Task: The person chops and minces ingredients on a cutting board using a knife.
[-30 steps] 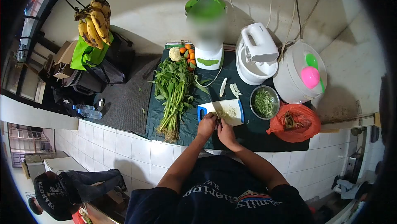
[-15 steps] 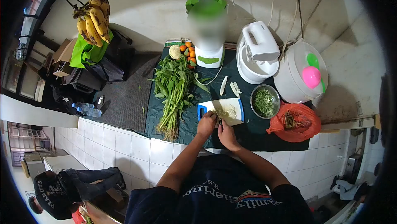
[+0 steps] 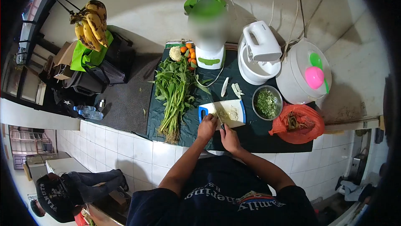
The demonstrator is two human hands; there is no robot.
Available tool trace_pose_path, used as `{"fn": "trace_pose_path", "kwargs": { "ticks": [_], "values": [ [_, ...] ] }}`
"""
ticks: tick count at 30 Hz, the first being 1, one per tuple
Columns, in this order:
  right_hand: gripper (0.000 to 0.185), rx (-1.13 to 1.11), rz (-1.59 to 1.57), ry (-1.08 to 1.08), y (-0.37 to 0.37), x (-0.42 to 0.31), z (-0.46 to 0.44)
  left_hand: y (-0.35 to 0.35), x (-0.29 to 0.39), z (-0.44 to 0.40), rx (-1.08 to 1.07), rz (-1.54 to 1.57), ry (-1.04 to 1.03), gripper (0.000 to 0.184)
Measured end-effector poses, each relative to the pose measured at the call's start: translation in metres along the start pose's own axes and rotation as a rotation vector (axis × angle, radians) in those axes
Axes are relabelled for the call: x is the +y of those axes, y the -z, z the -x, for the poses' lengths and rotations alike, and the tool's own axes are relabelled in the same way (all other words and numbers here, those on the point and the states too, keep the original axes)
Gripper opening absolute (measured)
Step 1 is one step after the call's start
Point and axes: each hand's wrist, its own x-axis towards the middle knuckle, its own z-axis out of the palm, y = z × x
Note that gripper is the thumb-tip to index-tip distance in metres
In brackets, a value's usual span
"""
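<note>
My right hand (image 3: 229, 139) is wrapped round the dark handle of a knife (image 3: 217, 112), whose blade slants up and left across a white cutting board (image 3: 240, 119) with blue ends. My left hand (image 3: 207, 126) rests at the board's lower left, fingers curled together beside the blade; whatever they pinch is hidden. Finely chopped pale bits (image 3: 233, 112) lie on the board, right of the knife. Behind it are a long white piece (image 3: 224, 87) and shorter white pieces (image 3: 237, 90). A metal bowl (image 3: 254, 101) to the right contains chopped greens (image 3: 266, 103).
Leafy greens (image 3: 173, 86) lie left of the board, below a cauliflower (image 3: 175, 53) and several orange fruits (image 3: 192, 55). A green-white appliance (image 3: 211, 55), stand mixer (image 3: 259, 73) and white tub (image 3: 292, 73) stand behind. Right sits a red plastic bag (image 3: 311, 126). Another person (image 3: 62, 192) stands lower left.
The knife has turned slightly, and its handle end now shows more by my right hand. My left hand has shifted a little left. The view has moved slightly.
</note>
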Motion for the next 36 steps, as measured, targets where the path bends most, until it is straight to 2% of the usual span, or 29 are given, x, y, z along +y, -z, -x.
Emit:
{"fn": "trace_pose_path", "kwargs": {
  "ticks": [6, 13, 26, 32, 34, 36],
  "values": [
    [0.041, 0.027, -0.014, -0.006, -0.009, 0.004, -0.011, 0.0, -0.002, -0.004, -0.052, -0.015, 0.019, 0.021],
    [0.041, 0.049, -0.002, 0.033, -0.006, 0.004, -0.028, 0.003, -0.001, -0.016, -0.008, -0.013, -0.046, 0.021],
    [0.041, 0.029, 0.023, 0.0, -0.009, 0.007, -0.03, 0.004, 0.003, -0.016, -0.005, 0.023, 0.01, 0.02],
    [0.041, 0.061, -0.015, 0.103, -0.001, 0.007, -0.039, -0.004, -0.004, -0.016, 0.008, 0.077, 0.022, 0.02],
    [0.039, -0.069, -0.017, 0.036, 0.008, 0.004, -0.032, -0.004, -0.004, -0.015, 0.016, 0.079, 0.017, 0.021],
    [0.038, -0.065, -0.028, 0.039, 0.007, 0.006, -0.027, -0.003, -0.003, -0.015, 0.031, 0.056, -0.015, 0.021]
  ]
}}
